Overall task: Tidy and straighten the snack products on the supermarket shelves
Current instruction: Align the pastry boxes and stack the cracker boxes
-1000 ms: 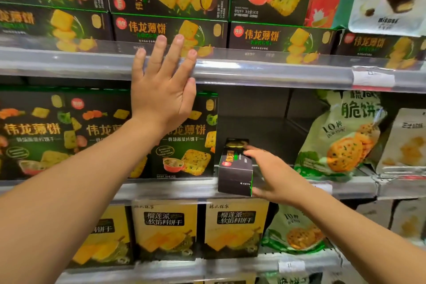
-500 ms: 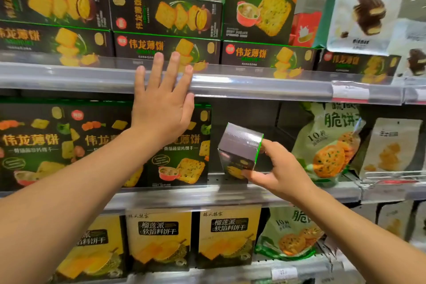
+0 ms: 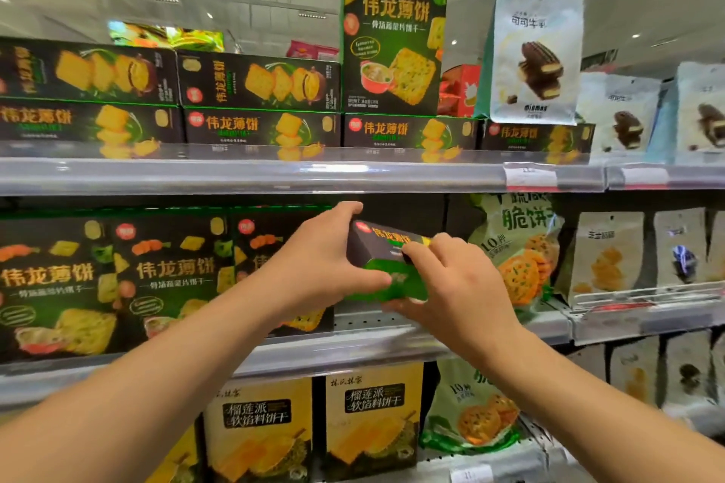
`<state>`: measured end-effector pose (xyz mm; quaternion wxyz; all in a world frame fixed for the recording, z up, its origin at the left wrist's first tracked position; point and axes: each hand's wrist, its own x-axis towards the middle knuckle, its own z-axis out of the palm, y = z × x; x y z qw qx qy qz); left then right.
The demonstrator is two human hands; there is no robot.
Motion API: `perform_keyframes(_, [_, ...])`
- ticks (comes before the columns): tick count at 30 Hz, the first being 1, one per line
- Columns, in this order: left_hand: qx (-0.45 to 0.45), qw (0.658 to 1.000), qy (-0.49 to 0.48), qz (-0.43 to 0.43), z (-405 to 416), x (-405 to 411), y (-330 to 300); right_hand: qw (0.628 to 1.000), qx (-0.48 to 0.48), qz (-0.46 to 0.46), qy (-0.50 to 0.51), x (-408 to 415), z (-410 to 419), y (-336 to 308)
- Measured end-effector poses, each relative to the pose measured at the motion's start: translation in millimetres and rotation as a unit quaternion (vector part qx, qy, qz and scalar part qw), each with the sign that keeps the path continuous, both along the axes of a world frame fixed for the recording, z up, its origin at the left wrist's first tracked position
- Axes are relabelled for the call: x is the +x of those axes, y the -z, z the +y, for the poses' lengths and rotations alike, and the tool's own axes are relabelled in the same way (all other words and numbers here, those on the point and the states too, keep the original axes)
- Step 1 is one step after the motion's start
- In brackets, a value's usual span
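Observation:
A small black-and-green cracker box (image 3: 386,267) is held tilted in the air in front of the gap on the middle shelf (image 3: 376,341). My left hand (image 3: 317,263) grips its left side, fingers over the top and thumb underneath. My right hand (image 3: 451,286) holds its right end and bottom. Black cracker boxes (image 3: 172,274) stand in a row on the same shelf to the left. A green bag of round crackers (image 3: 518,251) leans to the right of the gap.
The top shelf (image 3: 274,172) carries flat black boxes, one upright box (image 3: 394,27) and white bags of chocolate wafers (image 3: 535,51). Yellow durian-biscuit boxes (image 3: 372,416) and another green bag (image 3: 470,412) sit on the lower shelf. Beige bags (image 3: 604,251) stand at the right.
My left hand came down off the top shelf edge and took hold of the small box. The box turned from end-on to lying tilted between both hands. The view tipped upward.

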<state>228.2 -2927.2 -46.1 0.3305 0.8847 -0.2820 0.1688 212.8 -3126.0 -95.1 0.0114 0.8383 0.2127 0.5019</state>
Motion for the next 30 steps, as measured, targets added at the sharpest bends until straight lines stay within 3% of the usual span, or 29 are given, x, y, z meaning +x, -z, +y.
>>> perform_keyframes(4, [-0.005, 0.998, 0.05, -0.036, 17, -5, -5, 0.992, 0.02, 0.114, -0.051, -7, -5, -10])
perform_keyframes(8, [-0.043, 0.99, 0.122, -0.053, 40, -12, -9, 0.911, 0.124, 0.362, -0.155, -13, -18, -50])
perform_keyframes(12, [-0.086, 0.978, 0.18, -0.064, 60, -16, -14, 0.897, 0.09, 0.414, -0.127, -13, -7, -88])
perform_keyframes(20, [-0.128, 0.963, 0.212, -0.105, 101, -3, -14, 0.915, 0.038, 0.389, -0.103, -12, 43, -119])
perform_keyframes(24, [-0.078, 0.979, 0.146, -0.123, 126, 11, -18, 0.919, 0.049, 0.383, -0.074, -13, 60, -128])
perform_keyframes(27, [0.01, 0.967, 0.024, -0.255, 154, 26, -31, 0.941, 0.066, 0.322, -0.083, -18, 72, -159])
perform_keyframes(30, [0.136, 0.901, -0.089, -0.401, 175, 46, -49, 0.964, 0.087, 0.232, -0.101, -17, 96, -211])
